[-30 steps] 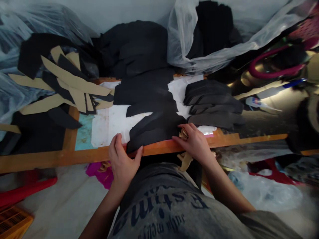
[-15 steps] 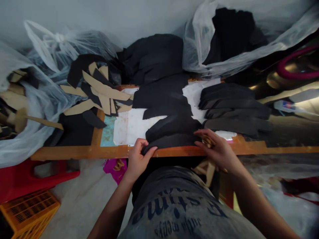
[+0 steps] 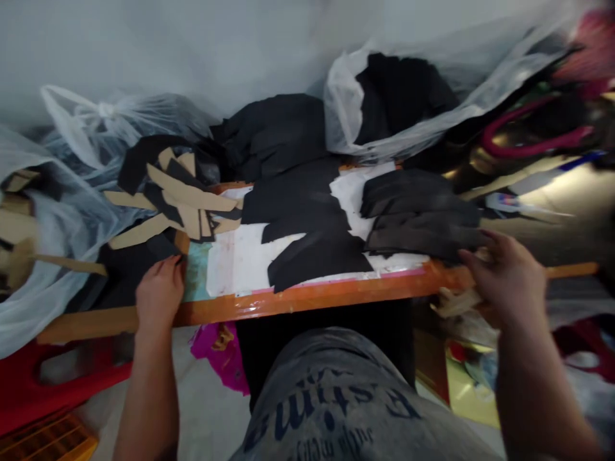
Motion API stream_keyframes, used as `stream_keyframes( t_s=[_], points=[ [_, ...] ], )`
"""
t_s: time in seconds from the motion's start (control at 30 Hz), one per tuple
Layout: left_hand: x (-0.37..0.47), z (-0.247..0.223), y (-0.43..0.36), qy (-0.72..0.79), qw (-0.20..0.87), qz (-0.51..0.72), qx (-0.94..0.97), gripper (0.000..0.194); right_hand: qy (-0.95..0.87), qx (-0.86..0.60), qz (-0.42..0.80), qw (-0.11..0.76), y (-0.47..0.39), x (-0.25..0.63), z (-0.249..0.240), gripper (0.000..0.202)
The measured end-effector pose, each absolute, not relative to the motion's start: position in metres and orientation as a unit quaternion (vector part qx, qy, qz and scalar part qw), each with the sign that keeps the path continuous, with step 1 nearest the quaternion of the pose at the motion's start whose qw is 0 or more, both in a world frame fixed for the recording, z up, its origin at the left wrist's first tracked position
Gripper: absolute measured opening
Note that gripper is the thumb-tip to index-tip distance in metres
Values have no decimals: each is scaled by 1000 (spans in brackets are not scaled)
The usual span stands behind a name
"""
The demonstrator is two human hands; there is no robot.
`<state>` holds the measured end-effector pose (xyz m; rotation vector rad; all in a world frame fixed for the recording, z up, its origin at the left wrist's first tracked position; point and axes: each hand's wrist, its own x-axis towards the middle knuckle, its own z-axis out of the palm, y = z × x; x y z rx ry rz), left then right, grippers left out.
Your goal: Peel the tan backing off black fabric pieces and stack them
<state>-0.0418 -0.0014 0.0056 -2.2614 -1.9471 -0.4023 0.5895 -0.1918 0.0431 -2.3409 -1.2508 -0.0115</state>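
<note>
My left hand point(image 3: 159, 289) is closed over the left part of the bench edge. A bit of black sheet shows at its fingertips, beside a loose black cut piece point(image 3: 161, 244). My right hand point(image 3: 512, 272) is at the right end of a stack of black cut pieces point(image 3: 418, 238), fingers bent round a small tan bundle, blurred and partly hidden. Between the hands lies a front black piece point(image 3: 317, 257) on white paper point(image 3: 240, 256), its left end angled. More overlapping black pieces point(image 3: 298, 198) run back from it.
Tan and black offcuts point(image 3: 192, 198) are heaped at left, by clear plastic bags point(image 3: 100, 141). An open bag point(image 3: 346, 105) of black pieces stands behind. Orange tape covers the bench edge point(image 3: 298, 302). Below are a red stool point(image 3: 62, 397) and a yellow crate point(image 3: 48, 442).
My left hand has let go of the front stack's left end and moved left. My right hand has moved right to the right stack. The frontmost black layer is gone from the middle.
</note>
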Motion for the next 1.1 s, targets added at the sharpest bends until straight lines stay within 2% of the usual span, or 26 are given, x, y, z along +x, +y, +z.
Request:
stream_keyframes(
  t_s=[0.07, 0.13, 0.2, 0.3, 0.4, 0.53, 0.73, 0.8, 0.93, 1.1],
  points=[
    [-30, 6, -10, -611, 132, -160, -764, 34, -455, -858, -71, 229, -190, 574, 50, 49],
    [7, 14, -31, -532, 168, -231, -797, 25, -483, -830, -40, 276, -185, 542, 60, 33],
    [61, 25, -60, -431, 158, -290, -840, 30, -546, -759, 129, 330, -178, 500, 69, 23],
    [142, 37, -104, -298, 78, -313, -898, 41, -601, -589, 417, 343, -167, 435, 73, 19],
    [188, 38, -128, -268, 39, -341, -900, 43, -541, -517, 537, 390, -157, 395, 63, 25],
    [194, 34, -131, -280, 38, -341, -897, 46, -467, -502, 594, 422, -151, 385, 48, 33],
    [189, 35, -130, -258, 39, -333, -906, 54, -421, -457, 643, 448, -154, 390, 45, 31],
    [190, 37, -130, -263, -13, -340, -903, 55, -425, -453, 637, 456, -155, 390, 46, 29],
    [188, 45, -128, -267, -190, -349, -878, 57, -391, -450, 642, 483, -157, 390, 46, 25],
    [188, 53, -124, -218, -214, -348, -886, 58, -324, -399, 688, 512, -158, 383, 40, 26]
  ],
)
